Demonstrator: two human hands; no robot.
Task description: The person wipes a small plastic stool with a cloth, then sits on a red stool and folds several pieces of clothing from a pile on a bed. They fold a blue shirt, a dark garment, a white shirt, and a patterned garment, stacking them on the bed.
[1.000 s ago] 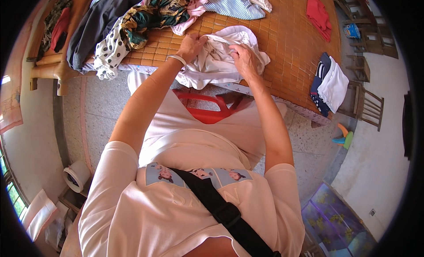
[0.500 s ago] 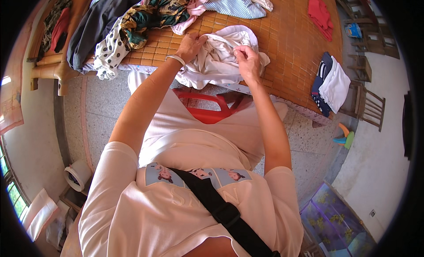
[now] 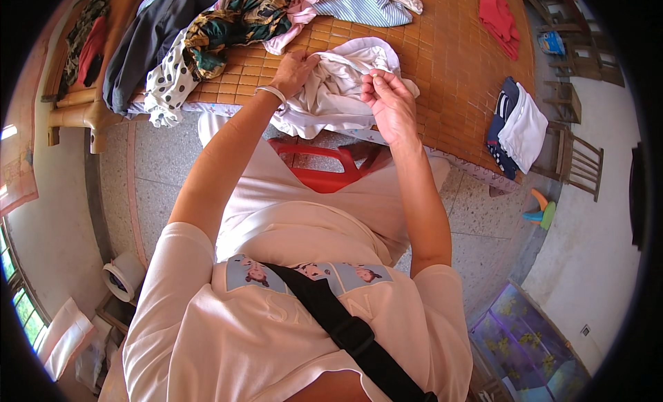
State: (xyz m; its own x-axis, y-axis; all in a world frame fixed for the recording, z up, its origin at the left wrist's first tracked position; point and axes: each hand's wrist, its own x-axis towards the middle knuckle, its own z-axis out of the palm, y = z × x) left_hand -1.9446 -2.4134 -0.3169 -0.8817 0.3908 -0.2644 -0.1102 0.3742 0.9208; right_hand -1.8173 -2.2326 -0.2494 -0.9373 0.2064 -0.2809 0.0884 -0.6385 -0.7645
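A crumpled white garment [image 3: 335, 94] with a pale band along its far edge lies at the near edge of the bamboo mat. My left hand [image 3: 293, 74], with a bangle at the wrist, grips the garment's left side with bent fingers. Above its right part is my right hand [image 3: 391, 106], palm partly turned up, thumb and forefinger pinched together. A thin pale strand seems to run from the garment to that pinch; what it is I cannot make out.
Patterned and dark clothes [image 3: 238, 22] are heaped at the far left of the mat [image 3: 442, 77]. A red garment [image 3: 498, 22] lies far right, folded clothes [image 3: 521, 129] at the right edge. I sit with a red plastic stool [image 3: 321, 177] between my legs; wooden chairs [image 3: 580, 164] stand right.
My right hand has lifted slightly and rolled so more of its palm shows, still pinching. The left hand stays on the garment, which has barely shifted.
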